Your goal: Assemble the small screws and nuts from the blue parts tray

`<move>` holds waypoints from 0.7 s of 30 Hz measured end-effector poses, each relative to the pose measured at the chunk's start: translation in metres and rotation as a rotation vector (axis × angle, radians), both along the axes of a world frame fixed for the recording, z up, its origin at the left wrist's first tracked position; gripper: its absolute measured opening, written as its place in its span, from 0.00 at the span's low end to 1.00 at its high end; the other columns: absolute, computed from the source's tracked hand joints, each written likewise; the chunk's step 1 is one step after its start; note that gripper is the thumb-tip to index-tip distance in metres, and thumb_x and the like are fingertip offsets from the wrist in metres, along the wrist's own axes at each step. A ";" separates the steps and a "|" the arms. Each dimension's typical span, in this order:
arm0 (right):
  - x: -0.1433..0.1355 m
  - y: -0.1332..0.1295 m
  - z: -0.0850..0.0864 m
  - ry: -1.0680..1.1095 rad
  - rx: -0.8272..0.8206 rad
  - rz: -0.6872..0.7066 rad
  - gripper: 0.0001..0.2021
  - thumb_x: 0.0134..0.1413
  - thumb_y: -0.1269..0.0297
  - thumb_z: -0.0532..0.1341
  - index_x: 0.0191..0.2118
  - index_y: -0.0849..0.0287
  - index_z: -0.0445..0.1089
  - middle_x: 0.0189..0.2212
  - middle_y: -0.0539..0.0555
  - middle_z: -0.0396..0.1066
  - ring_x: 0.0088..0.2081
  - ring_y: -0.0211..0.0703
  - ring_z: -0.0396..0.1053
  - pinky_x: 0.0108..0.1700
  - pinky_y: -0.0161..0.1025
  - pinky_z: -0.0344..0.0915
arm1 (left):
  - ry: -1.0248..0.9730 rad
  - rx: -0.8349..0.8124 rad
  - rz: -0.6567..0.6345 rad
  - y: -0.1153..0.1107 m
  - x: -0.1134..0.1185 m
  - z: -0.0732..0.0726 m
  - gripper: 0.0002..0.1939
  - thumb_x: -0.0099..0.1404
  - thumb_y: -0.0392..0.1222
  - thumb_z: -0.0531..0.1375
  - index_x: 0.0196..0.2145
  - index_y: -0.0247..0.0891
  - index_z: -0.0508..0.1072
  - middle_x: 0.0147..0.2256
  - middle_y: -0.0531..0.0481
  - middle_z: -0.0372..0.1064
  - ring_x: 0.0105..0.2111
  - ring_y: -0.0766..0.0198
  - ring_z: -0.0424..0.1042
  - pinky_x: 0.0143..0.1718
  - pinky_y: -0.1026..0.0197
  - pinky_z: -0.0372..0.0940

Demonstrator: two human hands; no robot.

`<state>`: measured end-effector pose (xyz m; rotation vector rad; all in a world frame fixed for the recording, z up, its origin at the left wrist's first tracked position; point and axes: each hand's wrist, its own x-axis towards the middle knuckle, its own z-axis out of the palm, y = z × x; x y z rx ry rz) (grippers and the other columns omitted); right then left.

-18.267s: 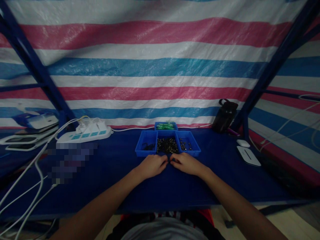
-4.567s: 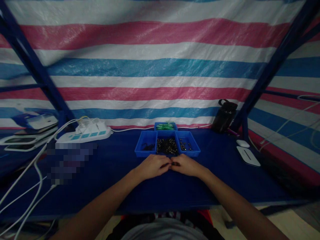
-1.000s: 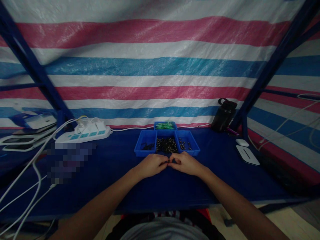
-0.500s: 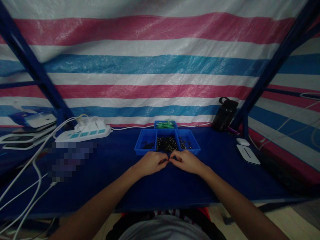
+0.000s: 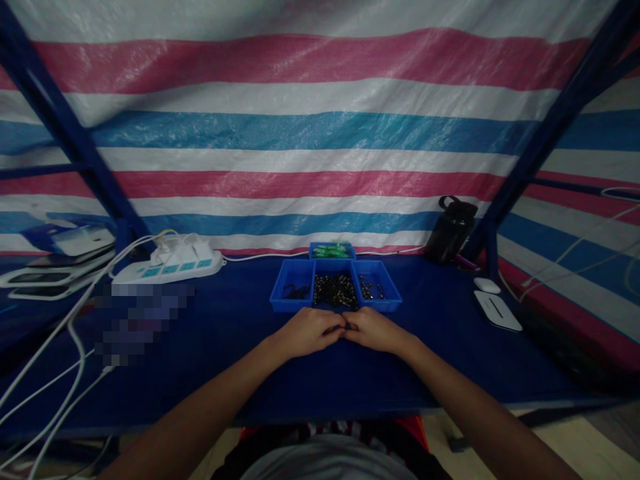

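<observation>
My left hand (image 5: 311,331) and my right hand (image 5: 376,330) meet fingertip to fingertip just in front of the blue bins. Both are closed in a pinch; whatever sits between the fingers is too small and hidden to name. Right behind them, the middle blue bin (image 5: 316,272) holds a heap of small dark and brassy parts (image 5: 336,289). In the left blue bin (image 5: 293,272) lie a few thin black pieces (image 5: 296,291). Several small shiny metal parts (image 5: 367,288) are in the right blue bin (image 5: 385,275).
Behind these, another blue bin (image 5: 313,256) holds green pieces (image 5: 331,250). A black bottle (image 5: 450,230) and a white case (image 5: 486,285) beside a flat white device (image 5: 497,310) stand right. On the left are a white power strip (image 5: 170,268), cables and white-framed devices (image 5: 45,277).
My hands have come slightly lower and closer together, with the fingers now overlapping more at the tips. The bins and their contents look the same.
</observation>
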<state>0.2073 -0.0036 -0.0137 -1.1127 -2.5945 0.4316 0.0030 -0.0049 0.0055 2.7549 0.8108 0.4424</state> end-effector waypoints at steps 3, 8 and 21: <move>0.000 0.000 -0.001 -0.003 -0.001 0.005 0.06 0.57 0.65 0.59 0.31 0.61 0.68 0.21 0.48 0.67 0.23 0.35 0.61 0.26 0.33 0.46 | -0.013 -0.009 -0.006 0.000 0.000 0.000 0.07 0.68 0.38 0.54 0.39 0.39 0.72 0.33 0.53 0.71 0.32 0.67 0.71 0.32 0.68 0.58; 0.000 0.000 -0.001 0.001 0.002 0.001 0.07 0.57 0.64 0.59 0.31 0.61 0.69 0.21 0.48 0.67 0.22 0.35 0.60 0.26 0.33 0.46 | -0.049 -0.038 0.010 0.001 -0.001 -0.004 0.08 0.66 0.37 0.55 0.41 0.40 0.73 0.30 0.55 0.71 0.29 0.68 0.70 0.30 0.69 0.57; 0.000 0.000 0.002 0.002 -0.020 0.004 0.05 0.55 0.66 0.61 0.31 0.61 0.68 0.21 0.47 0.67 0.23 0.34 0.61 0.26 0.32 0.47 | -0.054 -0.082 0.003 0.000 -0.001 -0.002 0.07 0.66 0.39 0.57 0.41 0.40 0.73 0.27 0.56 0.69 0.27 0.69 0.69 0.29 0.69 0.56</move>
